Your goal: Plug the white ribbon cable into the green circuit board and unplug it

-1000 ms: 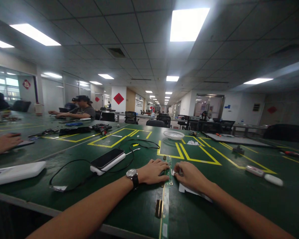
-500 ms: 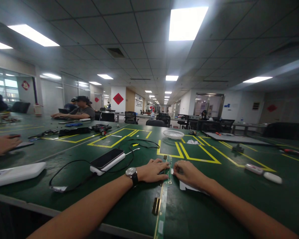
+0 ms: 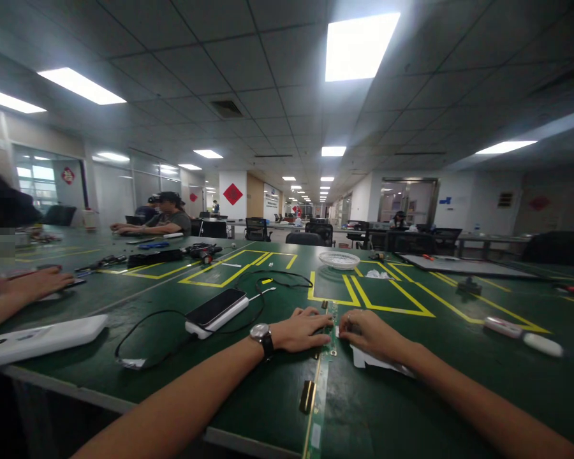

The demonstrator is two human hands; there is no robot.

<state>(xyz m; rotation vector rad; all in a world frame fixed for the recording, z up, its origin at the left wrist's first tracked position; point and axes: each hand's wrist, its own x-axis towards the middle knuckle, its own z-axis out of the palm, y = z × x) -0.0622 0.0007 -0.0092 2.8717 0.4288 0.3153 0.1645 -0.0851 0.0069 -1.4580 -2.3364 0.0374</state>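
Note:
A long, narrow green circuit board (image 3: 321, 401) runs away from me over the green table, with dark gold-coloured flex pieces (image 3: 307, 396) along its left side. My left hand (image 3: 300, 329), with a watch on the wrist, lies across the board with its fingers stretched out, the tips on its far part. My right hand (image 3: 370, 335) is at the board's right edge, its fingers pinched together near a small white part. Whatever is between those fingers is too small to make out. Beneath the right hand and wrist is a white sheet (image 3: 360, 358), partly covered.
A phone (image 3: 217, 307) rests on a white power bank (image 3: 205, 331), left, with a black cable (image 3: 141, 312) looping around. A white basket (image 3: 339, 260) stands beyond the board. White devices (image 3: 502, 326) lie right. A co-worker's hand (image 3: 43, 282) is at far left.
The view has turned slightly left, so everything sits a little further right in the picture. Both my hands keep nearly the same place and pose on the board.

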